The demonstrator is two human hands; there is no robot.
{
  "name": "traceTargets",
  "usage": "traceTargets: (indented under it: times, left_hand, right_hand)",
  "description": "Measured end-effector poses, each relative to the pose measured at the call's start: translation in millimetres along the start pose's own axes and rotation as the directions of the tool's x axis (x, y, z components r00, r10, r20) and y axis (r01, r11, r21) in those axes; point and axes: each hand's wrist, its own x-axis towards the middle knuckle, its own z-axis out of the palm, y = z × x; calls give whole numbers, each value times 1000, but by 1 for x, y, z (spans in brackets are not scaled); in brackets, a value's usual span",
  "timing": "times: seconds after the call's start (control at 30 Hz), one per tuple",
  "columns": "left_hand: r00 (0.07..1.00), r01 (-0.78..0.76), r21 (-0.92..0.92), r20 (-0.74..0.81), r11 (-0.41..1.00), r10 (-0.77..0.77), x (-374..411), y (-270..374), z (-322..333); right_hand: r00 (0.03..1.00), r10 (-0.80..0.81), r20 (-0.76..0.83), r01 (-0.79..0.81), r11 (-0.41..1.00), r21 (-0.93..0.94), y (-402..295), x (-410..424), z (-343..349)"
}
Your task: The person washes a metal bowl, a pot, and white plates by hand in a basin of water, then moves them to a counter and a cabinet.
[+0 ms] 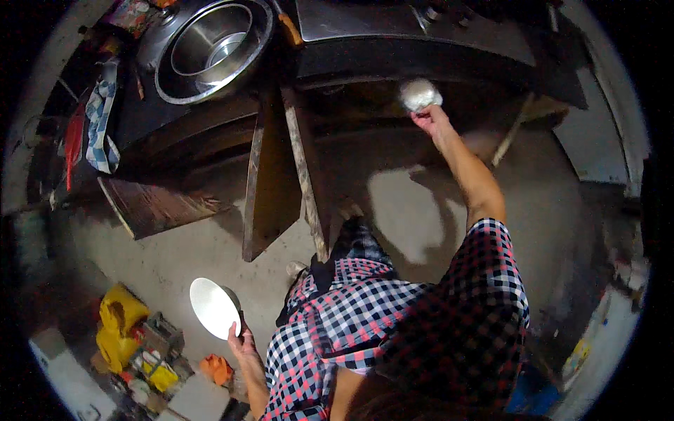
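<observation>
My left hand grips the rim of a white bowl, thumb over the edge. It is held low, away to my left, and its brightly lit inside faces up. My right arm reaches forward to the counter's front edge. In my right hand is a pale, shiny round item; blur hides whether it is a small bowl or something wrapped. Behind it lies the dark opening below the counter.
A steel basin stands on the dark counter at the upper left, near a metal-topped stove. Open cabinet doors jut toward my legs. A checked cloth hangs at left. Yellow bags and clutter lie lower left.
</observation>
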Motion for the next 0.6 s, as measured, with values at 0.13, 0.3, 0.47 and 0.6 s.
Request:
traceTargets:
  times: [0.13,0.3,0.47,0.6]
  left_hand:
    - [994,-76,119,-69,990,85,4,-2,9]
    - [999,29,-149,-28,988,-34,21,39,-50]
    - [990,60,-45,-125,997,-65,44,-51,-144]
    - [775,209,-965,66,158,-629,105,-123,-195]
  right_hand:
    - [957,-291,13,286,946,155,-25,20,-18]
    - [947,-320,-15,320,943,94,-6,-35,28]
    - [953,-294,-73,294,956,-13,46,-84,41]
    - [964,-250,-97,244,967,-68,93,-121,50]
